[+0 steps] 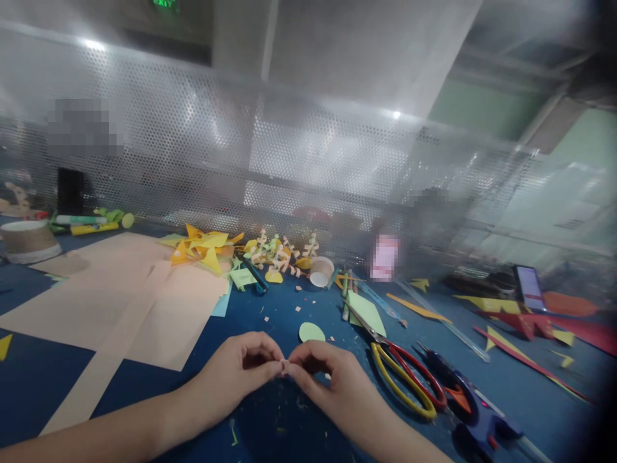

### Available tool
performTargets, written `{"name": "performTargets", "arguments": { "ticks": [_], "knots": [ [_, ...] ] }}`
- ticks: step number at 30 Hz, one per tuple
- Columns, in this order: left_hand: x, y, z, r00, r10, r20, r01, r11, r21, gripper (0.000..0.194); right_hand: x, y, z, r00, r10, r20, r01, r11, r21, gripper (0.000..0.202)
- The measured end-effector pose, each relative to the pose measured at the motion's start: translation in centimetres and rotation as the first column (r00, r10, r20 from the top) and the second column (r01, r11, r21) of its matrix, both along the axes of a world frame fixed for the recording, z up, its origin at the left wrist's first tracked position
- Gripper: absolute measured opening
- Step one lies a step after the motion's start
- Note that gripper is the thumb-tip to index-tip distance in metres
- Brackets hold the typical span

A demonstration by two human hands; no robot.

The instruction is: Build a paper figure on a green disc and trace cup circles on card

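Observation:
My left hand [241, 363] and my right hand [335, 373] meet at the fingertips above the blue table [284, 421]. Both pinch a tiny pale pink piece [284, 368], which looks like paper; the fingers cover most of it. Just beyond the right fingers lies a light green paper circle [312, 332]. Scissors [407, 379] with one red and one yellow handle rest to the right of that hand, their blades over a light green paper piece [367, 312]. Beside them is a blue glue gun [475, 402] with a small red light.
Pale peach paper sheets [159, 315] and a paper strip [91, 386] cover the left side. Yellow paper cut-outs [207, 247], curled paper strips [284, 254] and a small paper cup [321, 272] line the back, before a perforated metal screen [207, 141]. A phone [529, 287] leans at right.

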State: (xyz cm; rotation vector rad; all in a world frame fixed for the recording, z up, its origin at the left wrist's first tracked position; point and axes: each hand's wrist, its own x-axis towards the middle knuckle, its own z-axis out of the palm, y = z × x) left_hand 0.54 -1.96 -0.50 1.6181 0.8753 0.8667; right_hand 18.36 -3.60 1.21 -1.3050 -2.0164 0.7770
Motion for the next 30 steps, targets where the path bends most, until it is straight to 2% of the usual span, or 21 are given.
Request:
{"name": "performTargets", "arguments": {
  "ticks": [5, 8, 10, 12, 14, 17, 22, 26, 30],
  "knots": [
    [0.1, -0.3, 0.7, 1.000, -0.004, -0.001, 0.004, 1.000, 0.025, 0.016, -0.3, -0.4, 0.1, 0.999, 0.042, 0.010, -0.043, 0.995, 0.086, 0.011],
    [0.2, -0.2, 0.8, 0.994, -0.055, 0.097, 0.061, 0.996, -0.061, 0.023, -0.2, -0.5, 0.2, 0.997, 0.078, -0.004, -0.077, 0.983, 0.168, 0.015],
    [0.2, -0.1, 0.5, 0.984, -0.085, 0.154, 0.103, 0.988, -0.113, 0.020, 0.1, -0.3, 0.2, 0.996, 0.093, -0.016, -0.088, 0.975, 0.206, 0.016],
    [0.1, 0.1, 0.2, 0.984, -0.072, 0.164, 0.094, 0.987, -0.131, 0.017, 0.3, -0.1, 0.1, 0.995, 0.098, -0.017, -0.092, 0.971, 0.219, 0.016],
    [0.1, 0.2, -0.1, 0.988, -0.029, 0.149, 0.047, 0.992, -0.120, 0.016, 0.4, 0.1, -0.2, 0.996, 0.081, -0.033, -0.072, 0.976, 0.206, 0.013],
    [0.0, 0.3, -0.2, 0.990, 0.009, 0.138, 0.002, 0.997, -0.081, 0.014, 0.2, 0.2, -0.4, 0.991, 0.039, -0.126, -0.024, 0.993, 0.116, 0.009],
    [0.0, 0.0, 0.0, 0.988, -0.019, 0.156, 0.027, 0.998, -0.048, 0.008, -0.1, -0.1, -0.1, 0.971, 0.083, -0.224, -0.076, 0.996, 0.037, 0.006],
    [0.0, -0.1, 0.0, 0.988, -0.050, 0.145, 0.057, 0.997, -0.044, 0.008, -0.2, 0.0, -0.4, 0.972, 0.051, -0.229, -0.056, 0.998, -0.016, 0.007],
    [0.1, 0.1, -0.3, 0.993, -0.023, 0.120, 0.025, 0.999, -0.020, 0.008, -0.1, 0.2, -0.9, 0.972, 0.013, -0.233, -0.021, 0.999, -0.033, 0.005]
  ]
}}
